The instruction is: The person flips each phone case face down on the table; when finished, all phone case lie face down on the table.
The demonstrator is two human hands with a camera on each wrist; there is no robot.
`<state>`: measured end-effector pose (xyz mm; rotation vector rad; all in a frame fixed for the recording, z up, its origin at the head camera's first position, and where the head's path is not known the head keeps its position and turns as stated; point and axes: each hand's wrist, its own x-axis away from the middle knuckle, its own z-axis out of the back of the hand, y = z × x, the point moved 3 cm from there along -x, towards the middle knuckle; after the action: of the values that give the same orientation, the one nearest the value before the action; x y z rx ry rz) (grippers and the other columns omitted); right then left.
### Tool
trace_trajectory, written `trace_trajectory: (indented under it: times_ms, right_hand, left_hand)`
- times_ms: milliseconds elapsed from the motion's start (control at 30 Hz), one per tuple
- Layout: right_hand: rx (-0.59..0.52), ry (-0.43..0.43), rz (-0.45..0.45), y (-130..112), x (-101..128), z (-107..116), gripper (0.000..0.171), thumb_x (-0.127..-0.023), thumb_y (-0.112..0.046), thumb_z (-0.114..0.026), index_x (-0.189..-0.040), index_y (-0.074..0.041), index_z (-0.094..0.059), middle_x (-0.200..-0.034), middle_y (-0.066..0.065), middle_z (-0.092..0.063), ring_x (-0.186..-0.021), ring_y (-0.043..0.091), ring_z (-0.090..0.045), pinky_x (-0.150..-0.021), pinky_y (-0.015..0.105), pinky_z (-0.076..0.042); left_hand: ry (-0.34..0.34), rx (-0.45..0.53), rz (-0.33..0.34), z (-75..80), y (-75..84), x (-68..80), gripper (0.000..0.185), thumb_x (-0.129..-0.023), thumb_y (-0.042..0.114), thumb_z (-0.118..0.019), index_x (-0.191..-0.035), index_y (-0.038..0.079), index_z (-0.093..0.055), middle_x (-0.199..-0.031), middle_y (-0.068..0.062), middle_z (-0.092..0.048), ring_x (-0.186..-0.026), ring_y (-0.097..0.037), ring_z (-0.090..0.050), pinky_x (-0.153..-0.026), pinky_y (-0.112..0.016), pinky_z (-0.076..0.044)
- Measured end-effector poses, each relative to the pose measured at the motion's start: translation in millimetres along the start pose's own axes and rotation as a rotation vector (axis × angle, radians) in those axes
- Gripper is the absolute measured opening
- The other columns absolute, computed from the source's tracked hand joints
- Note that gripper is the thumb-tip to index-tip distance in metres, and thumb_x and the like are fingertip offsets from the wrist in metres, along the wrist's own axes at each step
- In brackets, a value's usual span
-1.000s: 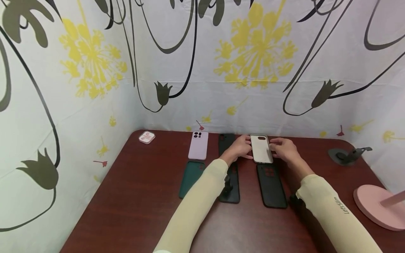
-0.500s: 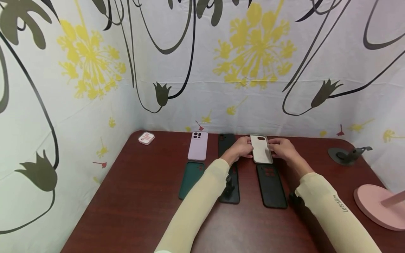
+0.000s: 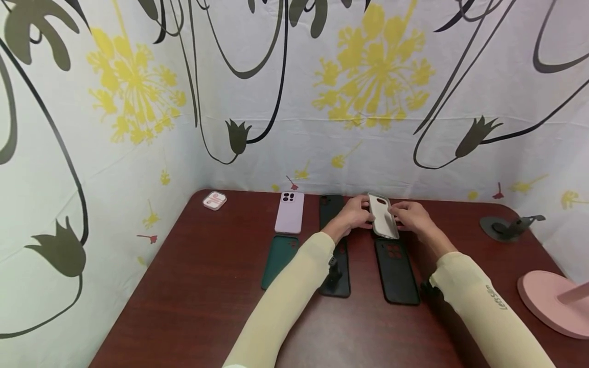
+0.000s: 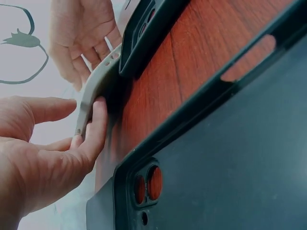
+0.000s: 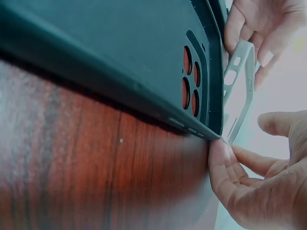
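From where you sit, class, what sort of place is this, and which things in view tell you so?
Probably a staged tabletop recording booth: floral cloth screens a brown table, phone cases lie in rows, such as the lilac one, and both hands hold a grey case.

White cloth walls [image 3: 294, 143] printed with yellow blooms and dark tulip stems are enclosing a reddish-brown wooden counter [image 3: 193, 306], soft even light falling across it.

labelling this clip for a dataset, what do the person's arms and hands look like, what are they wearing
Both arms wear snug pale cream-yellow sleeves down to the wrists. The right sleeve has small dark lettering printed along the forearm; the left sleeve shows no marking. A small dark device sits at each wrist. The left hand and right hand are bare: no gloves, and no rings show.
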<state>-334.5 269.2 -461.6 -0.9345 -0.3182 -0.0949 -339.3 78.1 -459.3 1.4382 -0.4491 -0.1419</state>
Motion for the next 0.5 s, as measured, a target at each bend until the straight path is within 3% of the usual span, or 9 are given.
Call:
trace_trajectory:
  times_ms: [200,500]
  right_hand:
    - [-0.006,0.004,-0.013,-2.1,2.3,-1.6,0.065,-0.112,-0.042,-0.045,-0.157,0.006,-0.042,-0.156,0.03,-0.047,-0.139,0.041,-0.054,-0.1,0.042,-0.062]
    - [-0.005,-0.038,-0.006,-6.8,4.9,-2.2,0.075,-0.112,-0.052,-0.039,-0.16,0.006,-0.036,-0.156,0.031,-0.047,-0.141,0.042,-0.053,-0.104,0.045,-0.061]
  left_hand:
    - [0.019,0.056,-0.046,-2.9,1.1,0.9,0.069,-0.096,-0.011,-0.067,-0.159,0.006,-0.043,-0.155,-0.019,-0.051,-0.107,-0.032,-0.073,-0.097,-0.052,-0.063]
    - [0.052,0.13,-0.03,-9.6,8.0,-1.6,0.068,-0.093,-0.012,-0.07,-0.155,0.005,-0.046,-0.149,-0.02,-0.056,-0.094,-0.028,-0.075,-0.098,-0.055,-0.062]
